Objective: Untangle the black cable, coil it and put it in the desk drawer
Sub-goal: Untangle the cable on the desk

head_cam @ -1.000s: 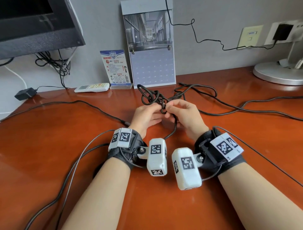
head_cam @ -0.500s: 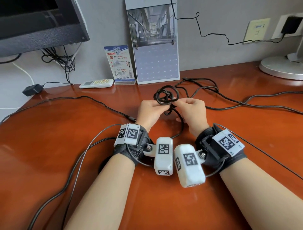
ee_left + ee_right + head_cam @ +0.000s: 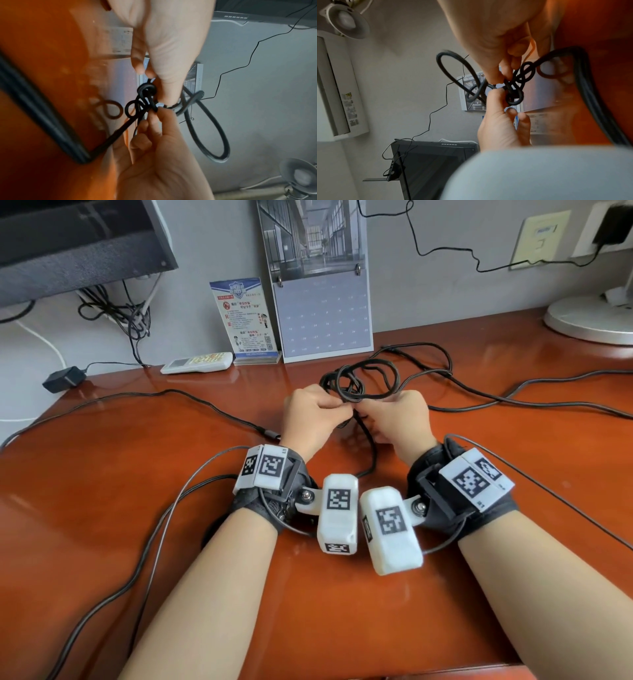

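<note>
A: Two hands work one knot. Head view: the left hand and right hand meet above the glossy red-brown wooden worktop, each grip clenched on the tangled black rubber-sheathed cable. Loose loops stand up behind the knuckles; long runs trail right and left across the worktop.

B: Purpose of that placement?

A: Judged: holding the tangle raised takes weight off the strands, so one loop can be drawn free.

B: Left wrist view?

A: The left hand pinches the tight knot between thumb and finger. The right hand pinches a strand just beside it, and one long loop hangs free.

B: Right wrist view?

A: The right hand nips the cable at the crossing; the left hand holds the knot from the other side.

B: Change from half a second earlier?

A: The compact ball has opened into wider loops, and the hands sit closer together. No drawer is visible; coiling is not yet begun.
</note>
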Demonstrator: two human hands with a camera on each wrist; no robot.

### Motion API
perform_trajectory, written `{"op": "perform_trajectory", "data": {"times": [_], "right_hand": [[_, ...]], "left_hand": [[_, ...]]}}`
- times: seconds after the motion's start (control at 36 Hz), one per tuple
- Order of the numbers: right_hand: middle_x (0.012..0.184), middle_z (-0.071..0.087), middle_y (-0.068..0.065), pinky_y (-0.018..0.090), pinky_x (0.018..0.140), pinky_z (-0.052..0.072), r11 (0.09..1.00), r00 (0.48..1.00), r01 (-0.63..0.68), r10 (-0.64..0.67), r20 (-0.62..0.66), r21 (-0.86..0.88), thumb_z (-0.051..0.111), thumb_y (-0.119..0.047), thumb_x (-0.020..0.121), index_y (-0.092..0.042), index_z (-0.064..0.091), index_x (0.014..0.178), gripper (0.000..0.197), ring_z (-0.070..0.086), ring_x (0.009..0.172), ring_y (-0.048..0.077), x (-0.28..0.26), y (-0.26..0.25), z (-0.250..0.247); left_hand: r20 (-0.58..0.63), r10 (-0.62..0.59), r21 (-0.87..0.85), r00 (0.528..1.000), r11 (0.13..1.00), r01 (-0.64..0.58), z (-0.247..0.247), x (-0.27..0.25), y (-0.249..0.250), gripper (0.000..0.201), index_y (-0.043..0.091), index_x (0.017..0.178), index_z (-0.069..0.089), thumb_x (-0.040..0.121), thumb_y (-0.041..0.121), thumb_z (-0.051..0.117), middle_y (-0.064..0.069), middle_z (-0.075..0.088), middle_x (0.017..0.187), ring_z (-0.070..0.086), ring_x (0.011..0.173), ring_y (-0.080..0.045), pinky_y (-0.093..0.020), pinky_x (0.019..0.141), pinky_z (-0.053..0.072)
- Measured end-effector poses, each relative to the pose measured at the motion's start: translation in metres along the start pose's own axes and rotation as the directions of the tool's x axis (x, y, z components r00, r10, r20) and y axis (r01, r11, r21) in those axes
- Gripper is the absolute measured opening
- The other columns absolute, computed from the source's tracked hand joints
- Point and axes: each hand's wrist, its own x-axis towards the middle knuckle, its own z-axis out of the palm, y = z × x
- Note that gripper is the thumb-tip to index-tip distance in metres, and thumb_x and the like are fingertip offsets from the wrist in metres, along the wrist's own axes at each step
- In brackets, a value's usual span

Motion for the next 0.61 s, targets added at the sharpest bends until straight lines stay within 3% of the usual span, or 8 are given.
{"op": "perform_trajectory", "data": {"times": [0.08,0.22,0.28,0.33,0.39,0.5,0.56,0.61], "right_hand": [[0.059,0.061,0.007,0.041,0.062,0.054,1.000,1.000,0.011,-0.010,-0.008,0.026,0.074,-0.031,0.073,0.002,0.066,0.070,0.034,0.056,0.054,0.022,0.000,-0.002,0.001],[0.049,0.049,-0.001,0.027,0.053,0.038,0.994,0.993,0.111,-0.112,-0.046,-0.024,0.070,-0.031,0.074,-0.005,0.065,0.065,0.029,0.044,0.047,0.015,-0.001,-0.007,-0.003],[0.051,0.051,0.000,0.027,0.055,0.038,0.989,0.989,0.140,-0.142,-0.046,-0.044,0.072,-0.034,0.072,-0.010,0.060,0.058,0.031,0.046,0.050,0.015,-0.001,-0.007,-0.003],[0.060,0.059,0.004,0.029,0.058,0.042,0.985,0.980,0.160,-0.166,-0.107,-0.065,0.075,-0.040,0.069,-0.015,0.056,0.054,0.035,0.053,0.058,0.016,0.001,-0.004,-0.007],[0.060,0.057,0.009,0.035,0.059,0.042,0.988,0.971,0.131,-0.145,-0.188,-0.085,0.075,-0.044,0.069,-0.013,0.052,0.051,0.043,0.052,0.061,0.021,0.008,0.002,-0.015],[0.044,0.047,0.004,0.041,0.058,0.046,0.999,0.977,0.022,-0.014,-0.213,0.034,0.076,-0.037,0.069,-0.015,0.042,0.039,0.051,0.046,0.048,0.023,0.018,0.007,-0.024],[0.034,0.042,-0.004,0.042,0.057,0.047,0.998,0.983,0.024,-0.013,-0.185,0.060,0.075,-0.037,0.068,-0.016,0.039,0.036,0.053,0.048,0.045,0.023,0.016,0.002,-0.019],[0.026,0.033,-0.009,0.036,0.050,0.044,0.996,0.984,0.044,-0.031,-0.176,0.074,0.074,-0.034,0.070,-0.017,0.037,0.039,0.052,0.043,0.037,0.012,0.012,-0.003,-0.013]], "left_hand": [[-0.029,-0.071,-0.097,0.997,0.993,0.068,0.001,0.000,0.005,0.007,0.012,0.071,0.073,0.075,0.007,0.073,0.006,0.055,0.070,0.052,0.056,0.002,-0.022,0.058,0.043],[-0.056,-0.293,-0.325,0.954,0.909,0.260,-0.001,0.001,0.012,0.033,0.021,0.049,0.064,0.080,0.011,0.067,0.011,0.051,0.059,0.043,0.047,-0.005,-0.020,0.049,0.037],[-0.039,-0.437,-0.476,0.899,0.799,0.367,-0.004,0.003,0.016,0.023,0.016,0.060,0.061,0.082,0.011,0.062,0.009,0.052,0.058,0.042,0.049,-0.005,-0.018,0.047,0.034],[-0.007,-0.550,-0.680,0.835,0.615,0.399,-0.017,0.010,0.018,0.020,0.014,0.065,0.051,0.084,0.008,0.051,0.004,0.049,0.063,0.038,0.048,-0.006,-0.015,0.042,0.029],[0.003,-0.553,-0.777,0.833,0.523,0.350,-0.039,0.019,0.016,0.023,0.019,0.064,0.039,0.085,0.008,0.040,0.005,0.047,0.063,0.035,0.052,-0.007,-0.016,0.042,0.028],[0.164,-0.424,-0.601,0.891,0.673,0.431,-0.061,0.022,0.024,0.030,0.021,0.059,0.040,0.088,0.014,0.039,0.010,0.055,0.059,0.045,0.055,-0.007,-0.019,0.050,0.033],[0.268,-0.380,-0.462,0.886,0.756,0.464,-0.054,0.018,0.031,0.027,0.020,0.065,0.049,0.091,0.017,0.043,0.010,0.059,0.061,0.049,0.057,-0.006,-0.018,0.051,0.037],[0.322,-0.363,-0.322,0.875,0.827,0.461,-0.045,0.014,0.037,0.021,0.020,0.072,0.058,0.092,0.019,0.049,0.009,0.064,0.068,0.052,0.059,-0.005,-0.018,0.052,0.040]]}}
